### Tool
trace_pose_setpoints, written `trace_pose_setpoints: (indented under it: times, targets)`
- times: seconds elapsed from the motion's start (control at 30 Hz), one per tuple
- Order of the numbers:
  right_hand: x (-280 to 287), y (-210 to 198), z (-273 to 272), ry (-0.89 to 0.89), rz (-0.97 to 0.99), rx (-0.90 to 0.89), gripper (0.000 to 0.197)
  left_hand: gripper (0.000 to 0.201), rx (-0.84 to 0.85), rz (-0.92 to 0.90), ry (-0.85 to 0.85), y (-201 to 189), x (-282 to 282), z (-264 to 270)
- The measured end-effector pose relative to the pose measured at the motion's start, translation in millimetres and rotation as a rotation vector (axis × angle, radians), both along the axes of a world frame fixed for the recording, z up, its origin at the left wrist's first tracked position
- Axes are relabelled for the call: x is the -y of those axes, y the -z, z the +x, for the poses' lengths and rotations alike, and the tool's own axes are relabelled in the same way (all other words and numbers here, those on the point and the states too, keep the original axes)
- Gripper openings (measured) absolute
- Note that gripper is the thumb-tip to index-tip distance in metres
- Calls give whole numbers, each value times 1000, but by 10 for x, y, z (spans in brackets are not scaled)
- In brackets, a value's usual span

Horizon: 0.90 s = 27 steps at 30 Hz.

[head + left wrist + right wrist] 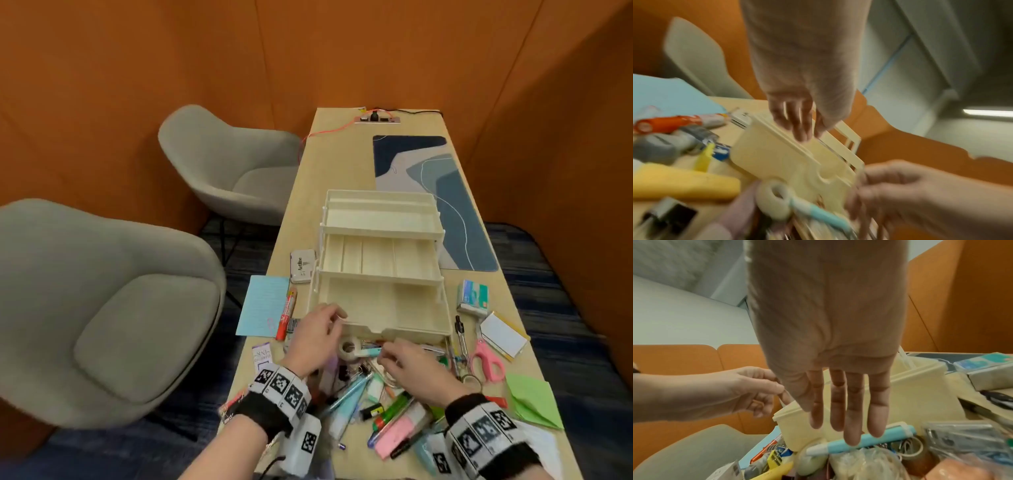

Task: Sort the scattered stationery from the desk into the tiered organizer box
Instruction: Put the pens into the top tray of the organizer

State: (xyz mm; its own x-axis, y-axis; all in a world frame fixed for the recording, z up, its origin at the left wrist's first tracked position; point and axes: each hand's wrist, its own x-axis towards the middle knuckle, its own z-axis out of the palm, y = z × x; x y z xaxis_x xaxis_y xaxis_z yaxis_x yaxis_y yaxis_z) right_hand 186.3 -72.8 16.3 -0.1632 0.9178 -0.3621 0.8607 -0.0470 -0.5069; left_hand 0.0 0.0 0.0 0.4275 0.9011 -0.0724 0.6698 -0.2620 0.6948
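Tiered organizer box at desk centre, trays fanned open; left hand at its seven-o'clock corner, fingers loosely curled, empty; right hand at six o'clock over scattered stationery, fingers straight, empty.

Orange wall panels, 2 grey chairs, blue carpet, wood desk

2 chairs, 1 organizer box

"Artline" stands on the grey stamp pad case just left of the cream tiered organizer box.
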Motion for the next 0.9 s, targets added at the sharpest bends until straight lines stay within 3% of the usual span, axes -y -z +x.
trace_pose_setpoints:
  times: [0.13,0.27,0.47,0.67,0.8,0.9]
  targets:
    - [38,104,108,34,0,-2,16,16,37,93,-344,38,-372,-430]
    - [89,223,264,138,117,34,22,18,-68,62,-380,113,-553,-745]
    - [-3,490,72,-52,283,221,37,15,-94,177,-146,92,-311,-489]
    - [-53,614,-160,-33,285,401,29,17,-194,130,140,150,206,-168]
    - [-59,514,-163,-27,347,306,16,21,-475,82,344,230,463,-65]
    - [51,409,-54,69,404,157,28,28,-727,56,371,275,543,-23]
